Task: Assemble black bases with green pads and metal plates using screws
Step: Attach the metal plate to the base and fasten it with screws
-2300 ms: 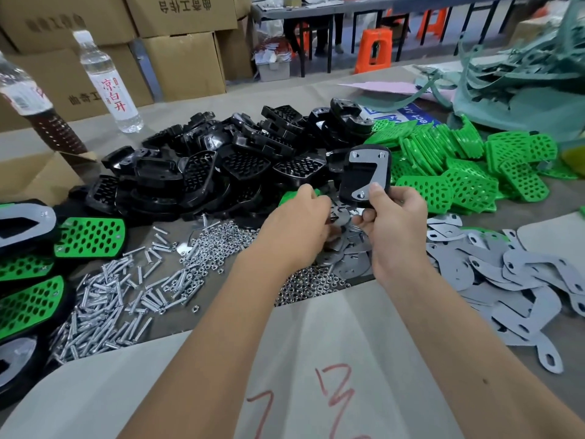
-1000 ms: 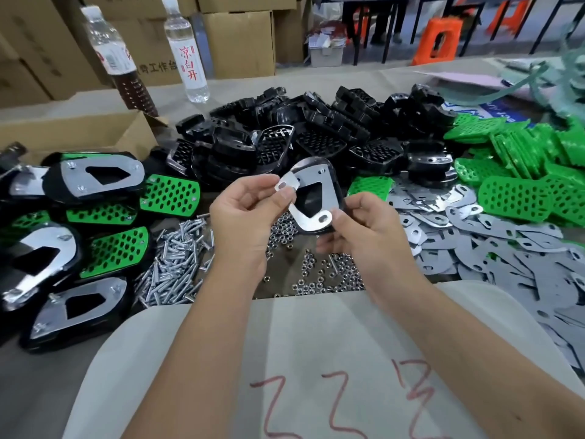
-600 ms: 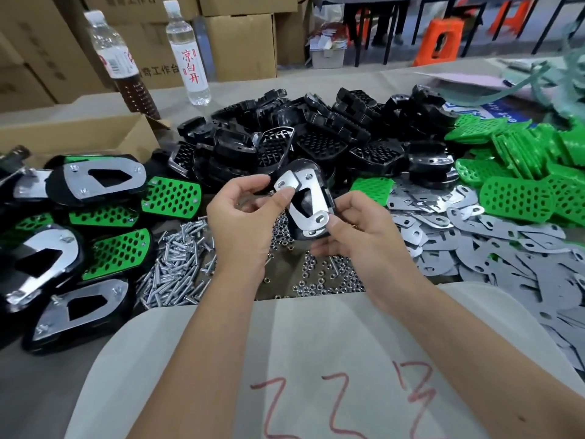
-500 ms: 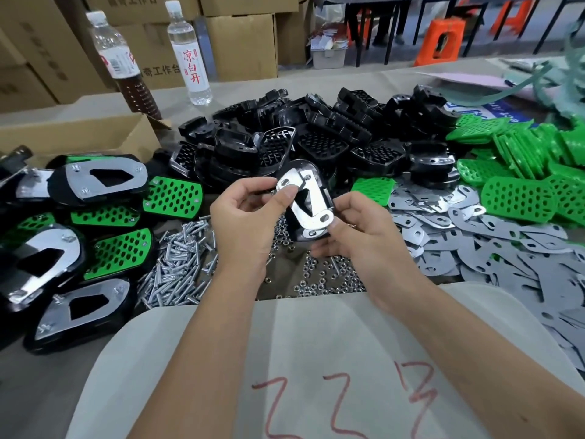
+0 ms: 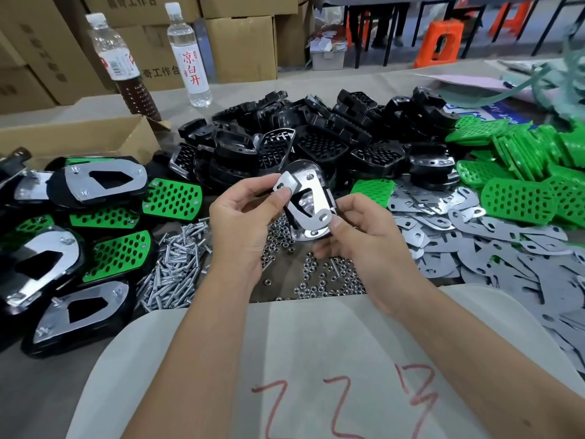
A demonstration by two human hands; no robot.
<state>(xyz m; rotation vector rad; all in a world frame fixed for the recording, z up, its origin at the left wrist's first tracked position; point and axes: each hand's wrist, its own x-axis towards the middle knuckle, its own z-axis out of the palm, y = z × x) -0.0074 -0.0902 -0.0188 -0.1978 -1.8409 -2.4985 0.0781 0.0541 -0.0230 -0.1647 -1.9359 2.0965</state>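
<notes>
At the centre, above the table, I hold a black base [image 5: 327, 201] with a shiny metal plate [image 5: 308, 193] lying on its face. My left hand [image 5: 243, 223] pinches the plate's upper left corner between thumb and finger. My right hand [image 5: 357, 236] grips the base from the right, its thumb pressing the plate's lower end. Below them lie loose nuts [image 5: 319, 277] and a heap of screws [image 5: 177, 264]. A pile of black bases [image 5: 319, 137] sits behind, green pads [image 5: 519, 172] at the right, and flat grey metal plates [image 5: 493, 245] in front of the pads.
Several assembled pieces [image 5: 72, 248] with green pads and metal plates lie at the left. A cardboard box [image 5: 79, 137] and two bottles [image 5: 190, 55] stand at the back left. A white sheet [image 5: 285, 375] with red marks covers the near edge.
The view swung left between the earliest frame and now. The base has turned in my hands from upright to tilted, and the plate now lies closer against its face.
</notes>
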